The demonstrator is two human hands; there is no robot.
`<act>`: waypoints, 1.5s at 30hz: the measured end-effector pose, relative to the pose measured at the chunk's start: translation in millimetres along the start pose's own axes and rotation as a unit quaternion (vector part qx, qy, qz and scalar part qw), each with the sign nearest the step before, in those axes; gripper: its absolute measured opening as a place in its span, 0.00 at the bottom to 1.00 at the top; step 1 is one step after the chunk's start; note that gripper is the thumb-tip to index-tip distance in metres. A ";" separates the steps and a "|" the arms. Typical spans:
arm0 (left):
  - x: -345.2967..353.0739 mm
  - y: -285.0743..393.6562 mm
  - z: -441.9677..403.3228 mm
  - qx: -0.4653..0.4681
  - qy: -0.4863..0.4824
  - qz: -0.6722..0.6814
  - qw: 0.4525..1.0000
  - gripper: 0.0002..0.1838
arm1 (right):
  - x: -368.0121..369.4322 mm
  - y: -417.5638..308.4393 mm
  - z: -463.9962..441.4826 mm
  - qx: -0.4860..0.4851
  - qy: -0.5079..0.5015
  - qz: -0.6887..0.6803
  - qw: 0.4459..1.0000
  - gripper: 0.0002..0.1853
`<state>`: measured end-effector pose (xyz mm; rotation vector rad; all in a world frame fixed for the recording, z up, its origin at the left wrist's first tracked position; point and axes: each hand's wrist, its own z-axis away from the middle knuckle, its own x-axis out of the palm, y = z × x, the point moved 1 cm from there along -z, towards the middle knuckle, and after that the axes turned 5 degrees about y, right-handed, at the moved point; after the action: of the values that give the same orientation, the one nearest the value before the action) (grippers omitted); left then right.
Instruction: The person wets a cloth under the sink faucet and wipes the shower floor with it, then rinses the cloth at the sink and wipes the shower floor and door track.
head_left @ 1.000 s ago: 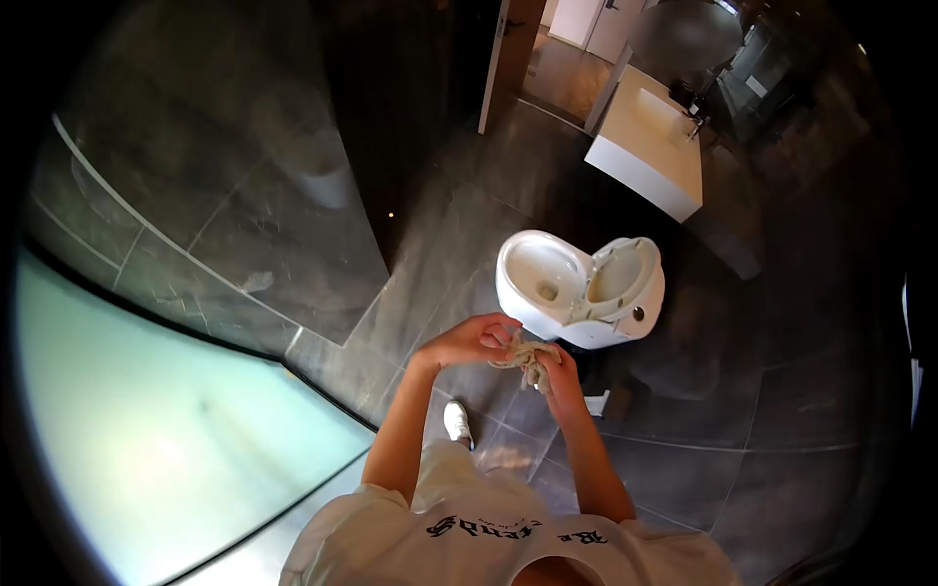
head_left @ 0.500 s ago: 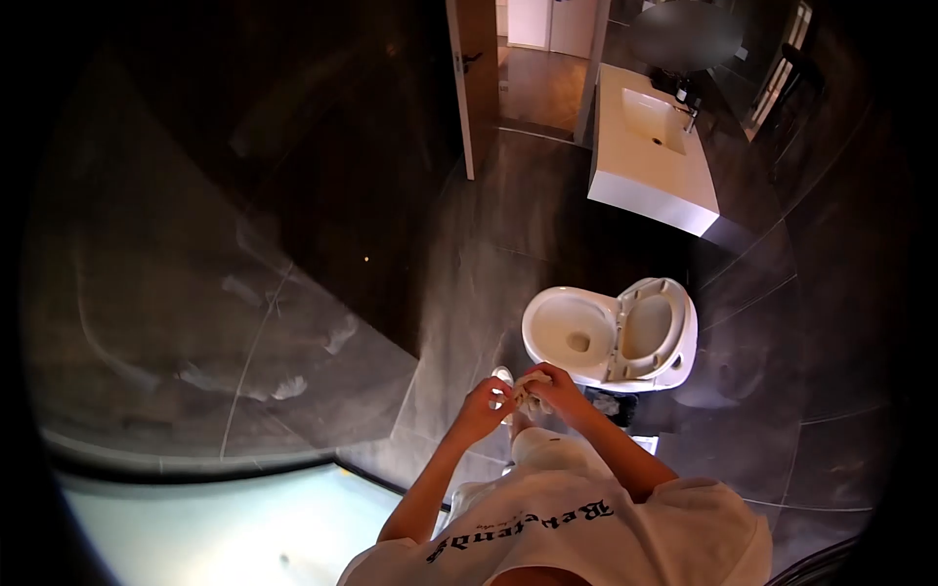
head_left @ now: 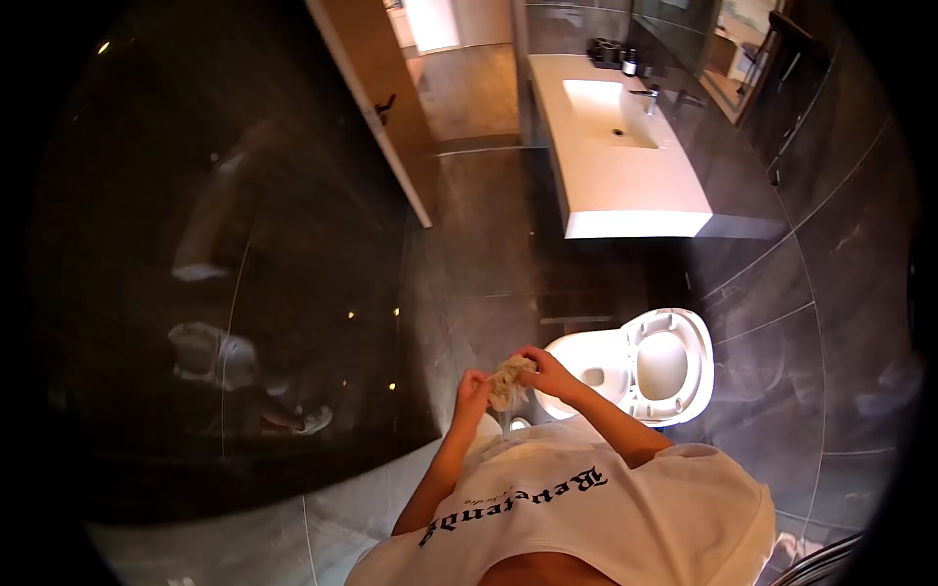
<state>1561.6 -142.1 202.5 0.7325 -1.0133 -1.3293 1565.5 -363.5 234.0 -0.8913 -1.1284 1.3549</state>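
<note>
A crumpled beige cloth [head_left: 507,385] is held in front of my body, between both hands. My left hand [head_left: 473,393] pinches its left edge, and my right hand [head_left: 543,371] grips its upper right side. Just beyond my right hand stands the white toilet [head_left: 674,371], its lid and seat raised; my right hand and forearm hide part of the bowl. The exact kind of cloth cannot be made out.
A white washbasin counter [head_left: 635,186] juts from the right wall, with a tap [head_left: 649,96] and dark bottles [head_left: 616,57] behind it. An open wooden door [head_left: 376,98] stands at the upper left by the doorway. Dark glossy panels reflect on the left.
My view has shifted toward the doorway and basin, which appear larger. Both hands have come up with the cloth, and more of it shows between them.
</note>
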 end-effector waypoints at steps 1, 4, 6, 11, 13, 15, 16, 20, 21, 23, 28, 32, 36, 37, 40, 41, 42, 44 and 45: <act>-1.3 16.0 -27.4 0.003 -0.009 0.003 1.000 0.05 | -2.3 -9.6 -24.2 -0.009 0.015 0.032 0.999 0.20; -0.1 59.4 -100.6 -0.077 -0.045 0.024 0.996 0.06 | -13.0 -27.3 -91.1 -0.038 0.083 0.095 0.991 0.20; 0.0 77.3 -157.5 -0.109 -0.075 0.017 0.991 0.07 | -18.4 -51.0 -137.4 -0.057 0.115 0.127 0.984 0.19; -5.6 144.5 -308.1 -0.183 -0.178 0.012 0.967 0.11 | -26.6 -99.4 -264.9 -0.054 0.180 0.172 0.967 0.19; 3.0 180.3 -359.3 -0.202 -0.215 0.028 0.955 0.13 | -38.6 -124.7 -305.6 -0.107 0.207 0.266 0.935 0.18; 16.7 213.6 -404.6 -0.227 -0.248 0.036 0.941 0.15 | -52.6 -155.1 -342.4 -0.118 0.235 0.306 0.915 0.18; 26.4 233.4 -424.0 -0.219 -0.257 0.015 0.941 0.18 | -58.8 -171.5 -356.5 -0.139 0.244 0.342 0.897 0.17; 76.3 290.5 -505.0 -0.218 -0.335 -0.074 0.914 0.25 | -93.0 -201.8 -402.4 -0.084 0.331 0.332 0.880 0.16; 94.0 300.1 -523.9 -0.222 -0.347 -0.085 0.907 0.25 | -104.9 -208.8 -412.6 -0.073 0.350 0.314 0.879 0.16; 126.2 307.5 -564.2 -0.227 -0.401 -0.141 0.876 0.26 | -129.7 -207.6 -439.2 -0.062 0.379 0.286 0.878 0.15; 213.3 305.7 -673.7 -0.236 -0.457 -0.179 0.839 0.26 | -218.3 -201.0 -518.8 -0.061 0.417 0.237 0.876 0.19; 294.8 328.1 -768.9 -0.187 -0.452 -0.233 0.841 0.23 | -315.7 -216.4 -591.4 -0.056 0.407 0.146 0.900 0.22; 376.2 350.5 -839.1 -0.195 -0.448 -0.218 0.845 0.19 | -398.3 -238.3 -632.6 -0.090 0.444 0.119 0.884 0.22; 396.7 351.7 -854.0 -0.207 -0.454 -0.195 0.845 0.18 | -416.2 -243.2 -638.0 -0.083 0.454 0.124 0.878 0.23; 474.0 347.9 -902.3 -0.244 -0.478 -0.189 0.823 0.19 | -476.6 -253.4 -666.5 -0.032 0.537 0.104 0.837 0.22; 499.9 341.6 -919.7 -0.263 -0.496 -0.186 0.806 0.19 | -496.6 -251.8 -676.2 0.004 0.580 0.083 0.811 0.21; 526.4 342.0 -933.2 -0.293 -0.505 -0.173 0.793 0.18 | -517.3 -240.3 -690.4 -0.024 0.627 0.056 0.777 0.19; 583.2 330.6 -968.7 -0.316 -0.542 -0.188 0.756 0.20 | -561.9 -222.6 -714.3 0.000 0.677 0.052 0.735 0.19; 608.4 325.6 -986.2 -0.314 -0.570 -0.204 0.731 0.21 | -581.8 -212.8 -726.1 0.015 0.712 0.047 0.700 0.19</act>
<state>2560.9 -813.0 191.3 -0.5615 -1.1988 -2.4457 2381.7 -856.8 194.0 -1.5243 0.1873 0.3684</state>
